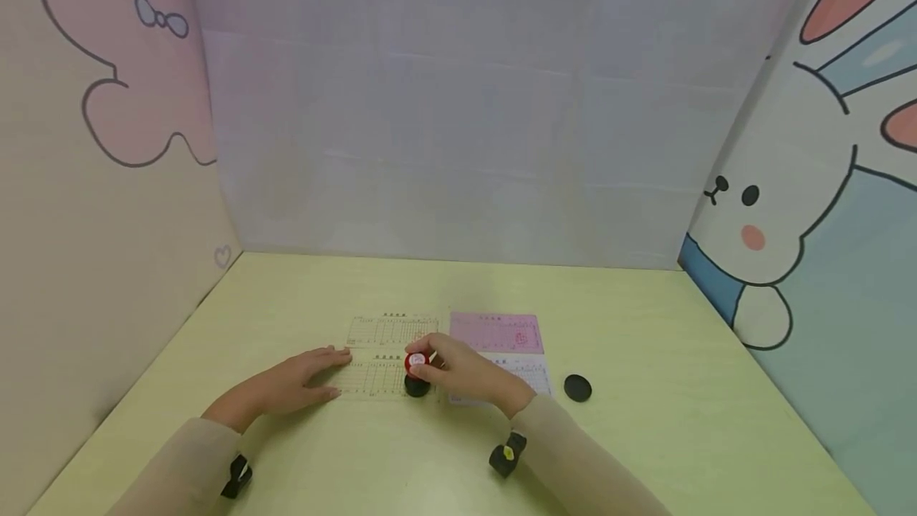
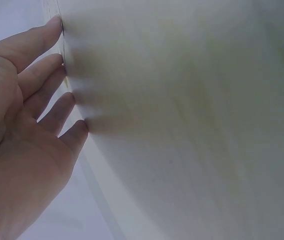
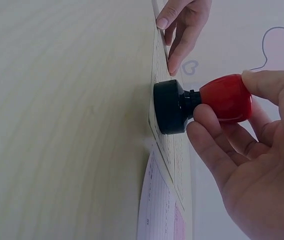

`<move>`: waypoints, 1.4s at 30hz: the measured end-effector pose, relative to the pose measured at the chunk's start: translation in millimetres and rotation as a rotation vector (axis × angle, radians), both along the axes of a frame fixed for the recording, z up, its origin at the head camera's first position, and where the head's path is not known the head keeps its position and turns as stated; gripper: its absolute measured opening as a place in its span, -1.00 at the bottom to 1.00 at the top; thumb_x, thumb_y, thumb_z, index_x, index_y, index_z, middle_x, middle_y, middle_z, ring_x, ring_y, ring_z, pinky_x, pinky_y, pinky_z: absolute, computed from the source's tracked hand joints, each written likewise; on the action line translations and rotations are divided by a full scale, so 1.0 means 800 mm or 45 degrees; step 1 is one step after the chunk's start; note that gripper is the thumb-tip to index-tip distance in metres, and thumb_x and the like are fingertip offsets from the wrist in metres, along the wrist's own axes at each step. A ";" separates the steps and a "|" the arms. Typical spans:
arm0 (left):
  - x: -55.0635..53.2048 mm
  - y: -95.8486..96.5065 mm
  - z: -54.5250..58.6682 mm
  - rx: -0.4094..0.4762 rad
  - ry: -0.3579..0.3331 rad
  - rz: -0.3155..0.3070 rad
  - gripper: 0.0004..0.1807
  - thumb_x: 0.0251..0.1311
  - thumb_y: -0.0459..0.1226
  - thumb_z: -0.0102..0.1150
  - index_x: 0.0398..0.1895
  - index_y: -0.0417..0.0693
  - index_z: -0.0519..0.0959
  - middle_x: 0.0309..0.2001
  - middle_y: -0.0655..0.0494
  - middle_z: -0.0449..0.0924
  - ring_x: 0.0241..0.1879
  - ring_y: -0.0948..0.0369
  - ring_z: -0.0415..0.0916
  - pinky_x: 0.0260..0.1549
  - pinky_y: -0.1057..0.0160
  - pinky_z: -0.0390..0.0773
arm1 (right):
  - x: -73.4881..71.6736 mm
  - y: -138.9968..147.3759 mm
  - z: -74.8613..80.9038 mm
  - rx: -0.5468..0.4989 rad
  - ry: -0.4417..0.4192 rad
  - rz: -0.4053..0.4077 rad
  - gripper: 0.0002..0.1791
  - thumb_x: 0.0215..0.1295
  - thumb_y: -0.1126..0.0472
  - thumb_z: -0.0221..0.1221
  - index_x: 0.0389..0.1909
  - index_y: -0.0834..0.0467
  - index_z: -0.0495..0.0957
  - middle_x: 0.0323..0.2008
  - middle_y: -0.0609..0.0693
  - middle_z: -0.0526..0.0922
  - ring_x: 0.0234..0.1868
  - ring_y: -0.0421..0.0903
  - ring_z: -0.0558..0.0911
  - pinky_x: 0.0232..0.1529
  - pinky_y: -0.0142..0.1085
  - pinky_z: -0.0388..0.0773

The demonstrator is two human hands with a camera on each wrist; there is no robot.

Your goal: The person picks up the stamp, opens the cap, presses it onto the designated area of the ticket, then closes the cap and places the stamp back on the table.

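A self-inking style round stamp with a red knob handle and a black base is gripped at the knob by my right hand. Thumb and fingers close around the red part, and the base stands on the right end of the lower left printed form. My left hand lies with extended, spread fingers at that form's left edge. In the left wrist view its fingertips touch down at the tabletop.
Above lies another pale form with a red mark, partly behind my right hand. To the right are a pink form with a red stamp print and a white form. A black round lid lies farther right. Walls enclose the table.
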State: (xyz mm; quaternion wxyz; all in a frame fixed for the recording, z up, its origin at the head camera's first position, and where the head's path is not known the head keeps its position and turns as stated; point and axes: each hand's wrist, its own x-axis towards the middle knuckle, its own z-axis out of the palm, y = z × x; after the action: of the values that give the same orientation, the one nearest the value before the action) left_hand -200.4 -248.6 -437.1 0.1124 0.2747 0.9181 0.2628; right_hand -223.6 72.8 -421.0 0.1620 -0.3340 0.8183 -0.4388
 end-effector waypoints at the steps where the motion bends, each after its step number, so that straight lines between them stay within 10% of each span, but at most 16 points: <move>1: 0.000 0.000 0.000 -0.002 0.001 0.001 -0.33 0.38 -0.08 0.22 0.41 -0.30 0.36 0.41 -0.25 0.31 0.42 -0.35 0.07 0.31 -0.36 0.13 | 0.000 0.000 0.000 0.003 0.000 -0.003 -0.68 0.52 0.08 0.12 0.17 0.11 0.51 -0.09 -0.16 0.57 -0.16 -0.24 0.59 -0.06 -0.36 0.56; 42: -0.001 0.001 0.002 -0.007 -0.018 0.016 -0.33 0.38 -0.09 0.22 0.41 -0.30 0.35 0.41 -0.25 0.30 0.43 -0.33 0.06 0.32 -0.35 0.13 | -0.002 0.003 -0.001 -0.043 0.015 -0.027 -0.63 0.45 0.05 0.21 0.18 0.09 0.54 -0.03 -0.14 0.59 -0.23 -0.16 0.61 -0.23 -0.35 0.58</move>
State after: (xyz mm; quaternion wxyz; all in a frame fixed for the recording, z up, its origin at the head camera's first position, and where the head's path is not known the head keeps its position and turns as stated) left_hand -201.0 -247.8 -435.5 0.1181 0.2666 0.9197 0.2628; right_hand -225.1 74.8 -421.9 0.1470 -0.3305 0.8152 -0.4523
